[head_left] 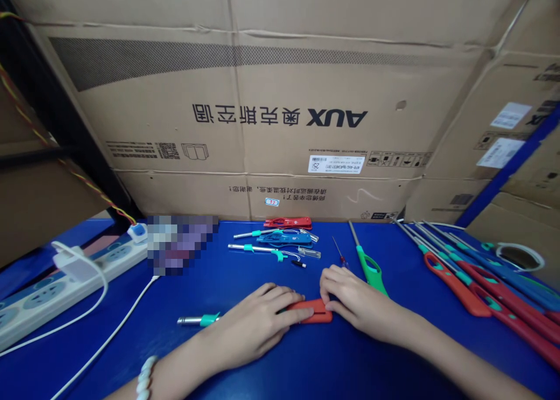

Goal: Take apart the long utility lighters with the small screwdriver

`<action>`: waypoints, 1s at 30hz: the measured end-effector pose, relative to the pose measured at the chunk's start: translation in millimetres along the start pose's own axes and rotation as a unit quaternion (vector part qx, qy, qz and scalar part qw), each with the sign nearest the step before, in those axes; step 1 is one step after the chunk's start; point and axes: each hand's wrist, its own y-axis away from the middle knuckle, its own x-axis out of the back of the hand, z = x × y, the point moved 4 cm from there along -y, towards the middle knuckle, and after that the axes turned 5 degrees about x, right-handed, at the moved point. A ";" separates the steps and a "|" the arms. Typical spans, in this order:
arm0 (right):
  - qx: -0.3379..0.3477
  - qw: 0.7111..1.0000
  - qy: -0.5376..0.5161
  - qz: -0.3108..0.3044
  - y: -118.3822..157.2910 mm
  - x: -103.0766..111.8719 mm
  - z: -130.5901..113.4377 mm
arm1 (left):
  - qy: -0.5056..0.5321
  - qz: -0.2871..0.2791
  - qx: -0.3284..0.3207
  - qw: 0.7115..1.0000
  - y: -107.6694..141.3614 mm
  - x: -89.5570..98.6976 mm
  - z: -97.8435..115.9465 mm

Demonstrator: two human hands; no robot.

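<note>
An orange lighter handle (322, 311) lies on the blue table between my hands. My left hand (258, 321) covers its left part, with the index finger pressed along the top. My right hand (356, 301) pinches its right end between thumb and fingers. Out from behind my left hand sticks a metal lighter tube (189, 320) with a teal collar; its inner end is hidden. Just beyond my right hand are a small screwdriver (340, 251) and a green long-necked lighter (371, 269).
Ahead lie a red handle shell (289, 223), a blue handle shell (286, 237) and loose tubes with wired parts (258, 248). Several long lighters (459, 283) are piled right, near a tape roll (520, 256). A power strip (74, 283) with white cables sits left. Cardboard (280, 85) walls the back.
</note>
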 end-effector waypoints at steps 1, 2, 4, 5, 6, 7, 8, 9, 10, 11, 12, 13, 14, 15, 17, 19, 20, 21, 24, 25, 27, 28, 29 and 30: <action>0.003 1.000 0.004 -0.001 -0.3 -1.0 -0.2 | -0.001 -0.005 0.001 1.000 -0.1 -0.4 0.1; 0.005 1.000 0.010 -0.001 -0.4 -1.8 -0.5 | -0.001 -0.009 0.003 1.000 -0.3 -0.5 0.1; 0.007 1.000 0.020 -0.001 -0.3 -3.2 -0.9 | 0.002 -0.012 0.003 1.000 -0.7 -0.2 0.3; 0.007 1.000 0.025 0.001 -0.1 -3.7 -1.1 | 0.004 -0.011 0.002 1.000 -0.9 0.2 0.4; 0.007 1.000 0.029 0.003 0.0 -4.1 -1.3 | 0.008 -0.009 0.000 1.000 -1.0 0.5 0.4; 0.009 0.999 0.033 0.005 0.1 -4.5 -1.4 | 0.011 -0.005 0.000 1.000 -1.0 0.8 0.3; 0.011 0.999 0.037 0.008 0.2 -4.7 -1.6 | 0.015 -0.001 0.000 1.000 -0.9 0.8 0.0; 0.013 0.999 0.041 0.011 0.2 -4.8 -1.8 | 0.018 0.001 0.001 1.000 -0.8 0.6 -0.3; 0.016 0.999 0.045 0.015 0.2 -4.9 -2.0 | 0.020 0.002 0.002 1.000 -0.6 0.2 -0.8; 0.020 0.998 0.049 0.018 0.3 -5.0 -2.3 | 0.021 0.002 0.004 1.000 -0.5 -0.4 -1.3; 0.023 0.998 0.052 0.021 0.3 -5.0 -2.6 | 0.022 -0.001 0.006 1.000 -0.4 -1.0 -1.8; 0.025 0.998 0.056 0.023 0.4 -4.8 -2.9 | 0.022 -0.005 0.007 1.000 -0.3 -1.6 -2.2; 0.027 0.998 0.057 0.023 0.5 -4.5 -3.3 | 0.022 -0.008 0.008 1.000 -0.3 -1.9 -2.5; 0.029 0.998 0.058 0.023 0.6 -4.0 -3.8 | 0.022 -0.011 0.009 1.000 -0.4 -1.9 -2.6; 0.030 0.998 0.059 0.023 0.8 -1.8 -4.7 | 0.023 -0.014 0.009 1.000 -0.6 -1.6 -2.6; 0.029 0.997 0.060 0.027 0.7 1.9 -5.0 | 0.025 -0.013 0.009 1.000 -0.8 -1.0 -2.5; 0.027 0.997 0.062 0.032 0.4 3.9 -4.7 | 0.026 -0.012 0.009 1.000 -0.9 -0.9 -2.5; 0.025 0.997 0.067 0.038 -0.1 5.6 -3.7 | 0.025 -0.010 0.008 1.000 -0.9 -0.9 -2.5; 0.011 0.991 0.122 0.056 -3.0 7.4 3.6 | 0.017 -0.004 0.001 1.000 -0.6 -1.7 -2.8; 0.005 0.986 0.153 0.060 -4.2 6.5 7.4 | 0.014 -0.003 -0.001 1.000 -0.3 -2.0 -3.1; 0.001 0.973 0.221 0.066 -6.7 3.1 15.7 | 0.010 -0.002 -0.003 1.000 0.2 -2.5 -3.5; 0.001 0.966 0.250 0.071 -7.7 1.0 19.8 | 0.009 -0.001 -0.003 1.000 0.4 -2.5 -3.6; 0.001 0.958 0.276 0.076 -8.5 -0.9 23.6 | 0.009 0.001 -0.004 1.000 0.6 -2.3 -3.6; 0.003 0.952 0.295 0.080 -9.0 -2.8 27.0 | 0.009 0.002 -0.004 1.000 0.7 -2.0 -3.4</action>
